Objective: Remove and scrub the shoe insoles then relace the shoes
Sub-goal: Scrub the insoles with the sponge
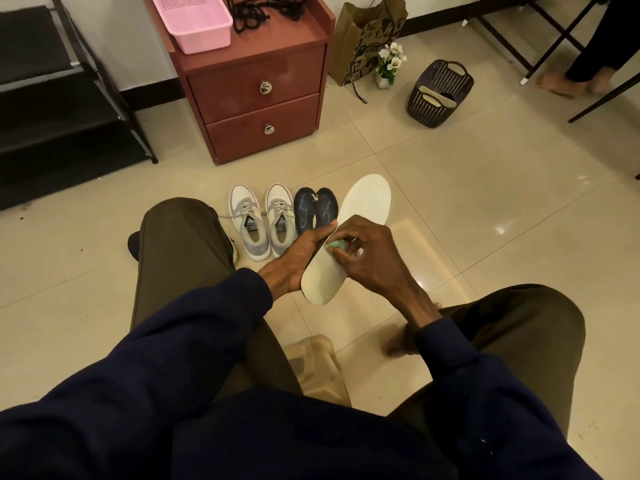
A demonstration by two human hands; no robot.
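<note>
Black shoe rack [52, 81] at far left, against the wall. Next to it, a reddish-brown two-drawer cabinet [256, 98], with a pink basket [194, 20] and a tangle of black laces [266, 10] on top. On the tiled floor before the cabinet, grey-and-white shoes [259, 223] side by side, toes pointing away, laced up. Just right of those, two dark insoles [315, 211] lying flat, touching each other. Then the left hand [294, 261], curled round the left edge of a white insole [367, 202] and gripping it clear of the floor, between the knees, heel end nearest. Right hand [377, 261] over the insole's middle, pinching a small green scrubber [335, 244], cloth or sponge impossible to tell, and pressing it to the pale surface. Further right and back, a brown paper bag [367, 36] by the wall, white flowers [389, 64] in a small pot beside it, then a dark woven basket [440, 77] holding pale insoles [434, 98]. At far right, another person's bare feet [568, 83].
</note>
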